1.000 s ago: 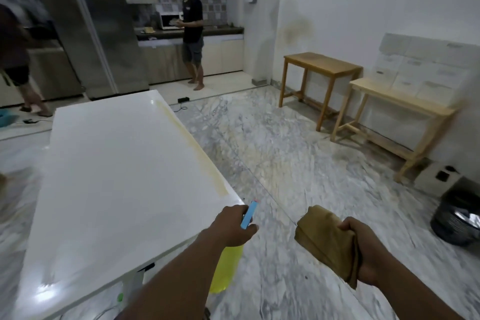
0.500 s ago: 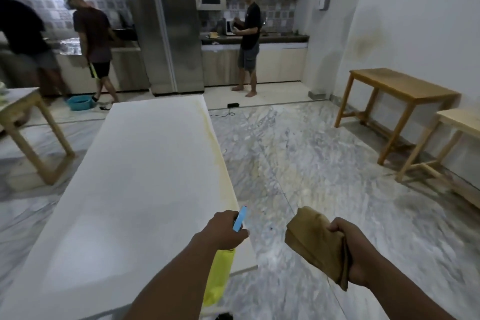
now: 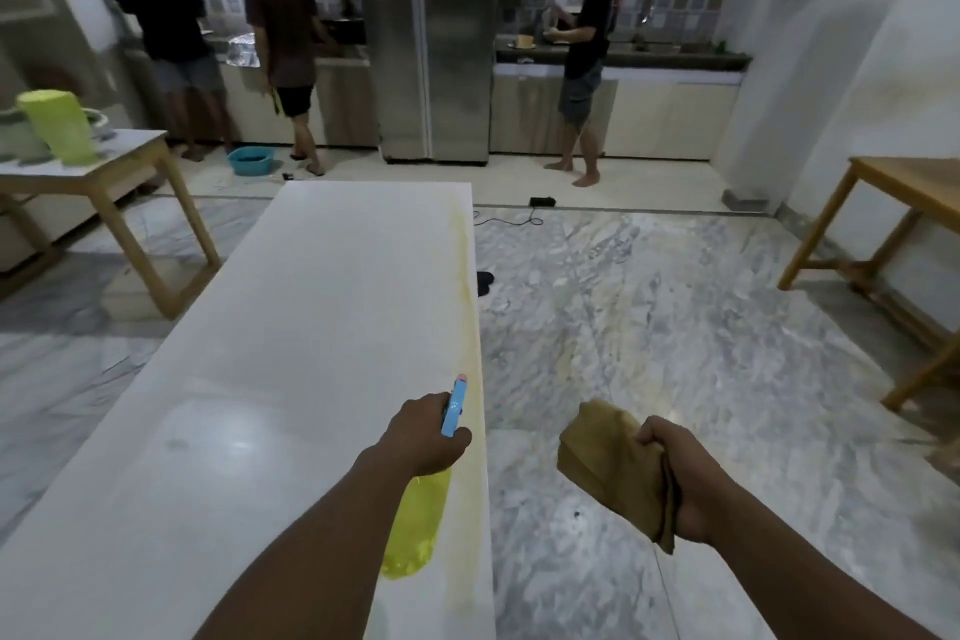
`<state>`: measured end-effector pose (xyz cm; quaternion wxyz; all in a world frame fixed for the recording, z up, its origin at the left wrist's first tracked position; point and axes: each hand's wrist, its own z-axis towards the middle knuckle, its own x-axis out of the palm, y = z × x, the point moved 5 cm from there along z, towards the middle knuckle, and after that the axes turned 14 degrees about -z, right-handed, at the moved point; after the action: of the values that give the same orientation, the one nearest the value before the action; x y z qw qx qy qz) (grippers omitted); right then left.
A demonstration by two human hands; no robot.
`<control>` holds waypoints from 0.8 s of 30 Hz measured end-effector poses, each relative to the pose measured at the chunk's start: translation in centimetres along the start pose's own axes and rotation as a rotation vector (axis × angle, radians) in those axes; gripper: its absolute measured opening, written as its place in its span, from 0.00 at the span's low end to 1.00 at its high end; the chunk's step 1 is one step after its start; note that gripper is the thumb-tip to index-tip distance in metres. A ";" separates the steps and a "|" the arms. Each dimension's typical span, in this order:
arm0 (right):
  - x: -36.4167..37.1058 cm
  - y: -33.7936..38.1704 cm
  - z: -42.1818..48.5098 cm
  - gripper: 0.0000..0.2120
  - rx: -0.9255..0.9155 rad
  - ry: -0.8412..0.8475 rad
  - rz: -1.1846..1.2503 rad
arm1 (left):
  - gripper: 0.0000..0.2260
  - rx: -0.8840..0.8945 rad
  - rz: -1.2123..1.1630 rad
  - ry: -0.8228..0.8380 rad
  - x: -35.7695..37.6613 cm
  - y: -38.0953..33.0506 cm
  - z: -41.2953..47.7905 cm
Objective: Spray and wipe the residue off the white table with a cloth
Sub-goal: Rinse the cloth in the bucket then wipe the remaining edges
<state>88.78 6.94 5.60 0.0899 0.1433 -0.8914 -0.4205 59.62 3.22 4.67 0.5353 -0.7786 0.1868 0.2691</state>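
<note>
Over the near right edge of the white bench point(image 3: 311, 353), the left grip point(image 3: 423, 437) is curled round the neck of a spray bottle point(image 3: 415, 525). The bottle's blue head points away along the bench and its yellow body hangs below the fist; whether it touches the surface cannot be told. A yellowish residue streak point(image 3: 465, 296) runs down the bench's right edge from the far end towards the bottle. The right grip point(image 3: 680, 478) hangs off the bench, over the marble floor point(image 3: 675, 327), clenched on a folded tan cloth point(image 3: 602, 468) that juts out to its left. Far off, three people stand in the kitchen beside a steel fridge point(image 3: 436, 42), with a blue basin point(image 3: 251, 160) on the floor near them.
</note>
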 end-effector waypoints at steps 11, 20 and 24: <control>-0.8 11.1 18.1 0.23 0.075 0.213 0.071 | 0.08 -0.080 -0.037 -0.028 0.9 -5.5 12.3; -2.7 22.1 27.6 0.23 0.046 0.370 0.096 | 0.09 -0.049 0.137 0.038 1.2 -16.2 22.4; -2.3 25.6 31.7 0.24 0.053 0.410 0.079 | 0.13 -0.046 0.138 0.007 -0.3 -17.9 27.6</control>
<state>77.44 46.17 5.42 0.2820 0.1930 -0.8701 -0.3552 63.66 35.45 10.21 0.4967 -0.7769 0.2358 0.3068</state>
